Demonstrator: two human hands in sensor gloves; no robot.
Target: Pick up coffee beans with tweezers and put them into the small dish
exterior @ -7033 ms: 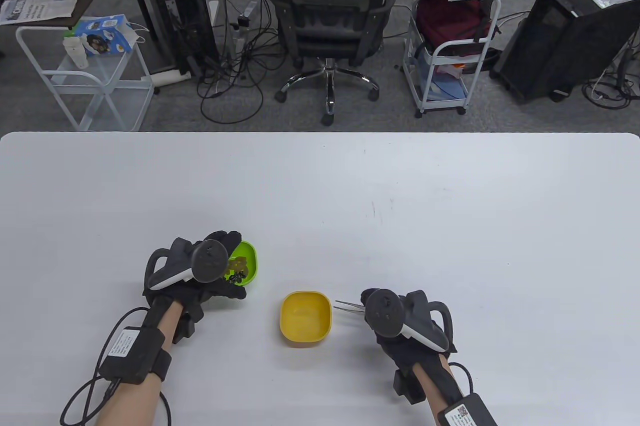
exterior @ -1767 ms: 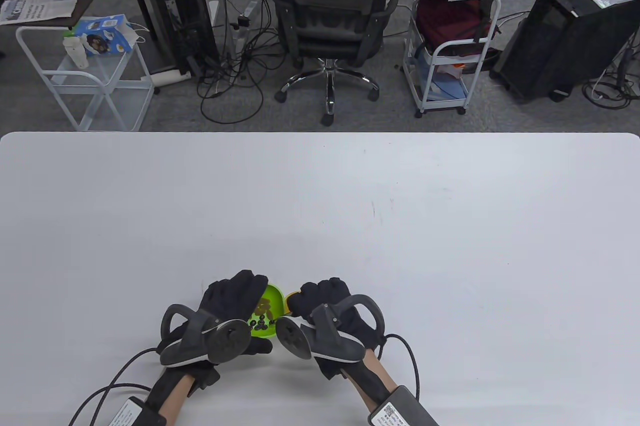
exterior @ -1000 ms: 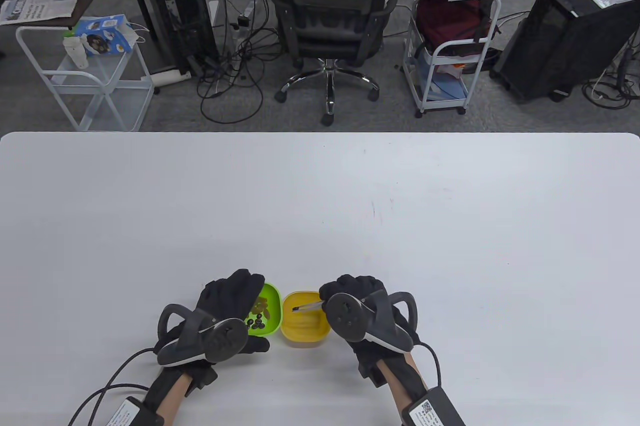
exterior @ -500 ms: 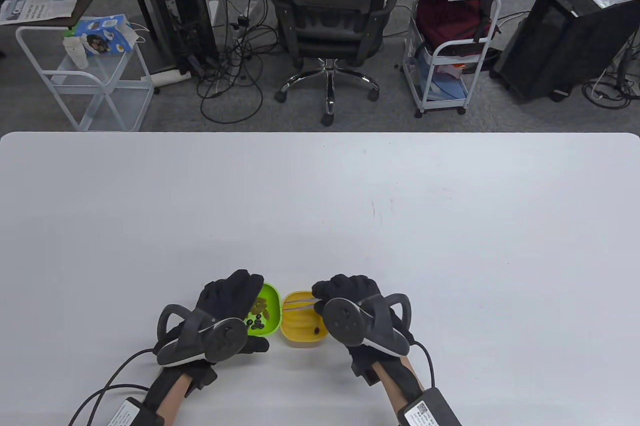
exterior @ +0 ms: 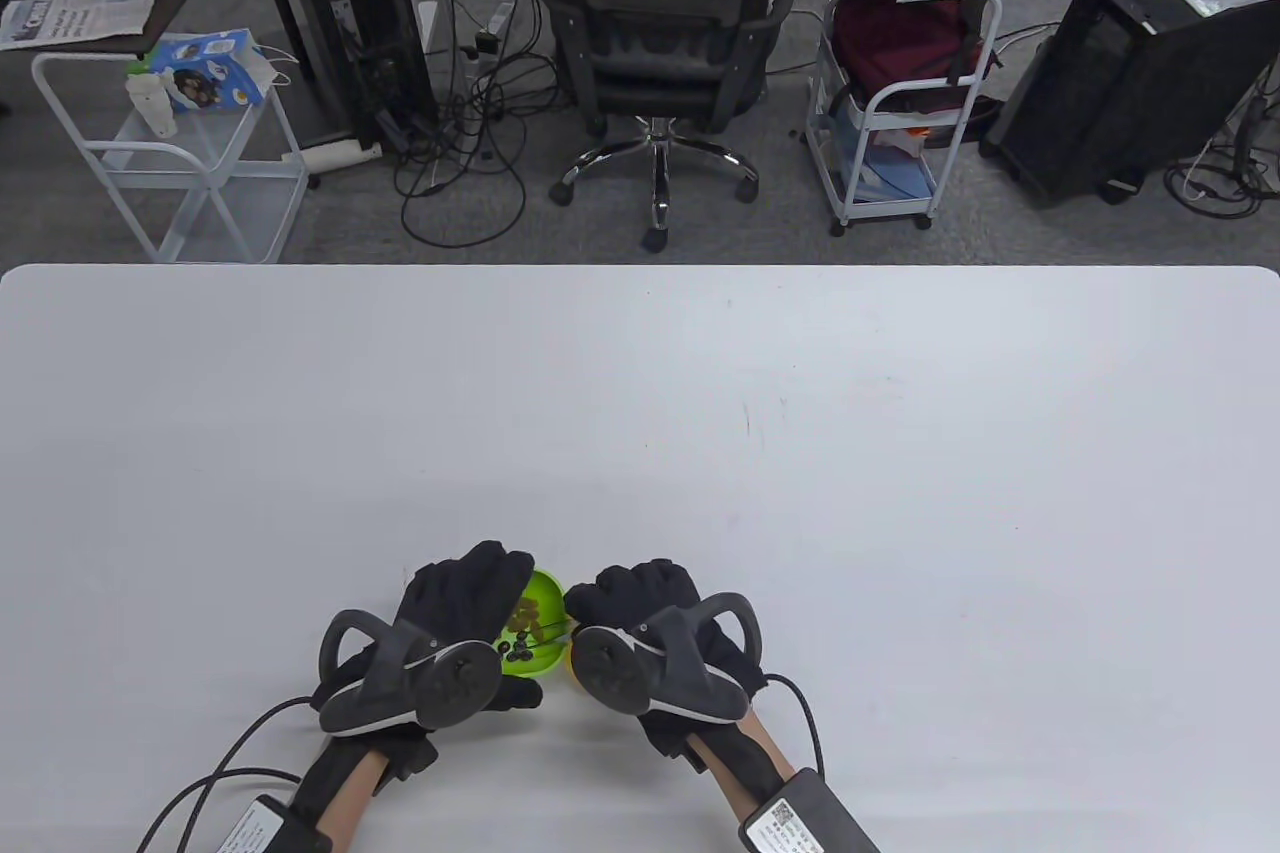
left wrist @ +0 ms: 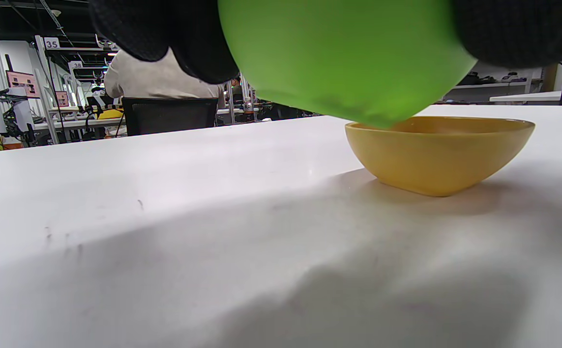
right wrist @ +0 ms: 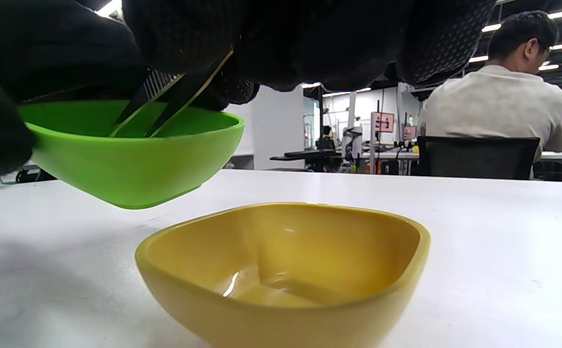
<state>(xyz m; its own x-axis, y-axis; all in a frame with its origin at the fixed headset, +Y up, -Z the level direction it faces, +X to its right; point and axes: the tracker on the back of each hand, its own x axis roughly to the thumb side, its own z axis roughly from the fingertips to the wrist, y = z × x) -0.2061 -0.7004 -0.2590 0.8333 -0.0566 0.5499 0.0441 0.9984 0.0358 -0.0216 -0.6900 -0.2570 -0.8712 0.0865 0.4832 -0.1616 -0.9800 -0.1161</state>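
In the table view my right hand [exterior: 650, 628] covers almost all of the small yellow plastic dish [exterior: 570, 663]. The thin metal tweezers [right wrist: 165, 104] dip behind the rim of the round green plastic bowl [right wrist: 131, 150], so I cannot see their tips. My left hand [exterior: 460, 608] hides the bowl's left side. The dark coffee beans [exterior: 520, 641] look too small to count.

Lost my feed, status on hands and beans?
Left hand holds green dish aloft. Right hand dips tweezers into it. Yellow dish below, nothing blocking.
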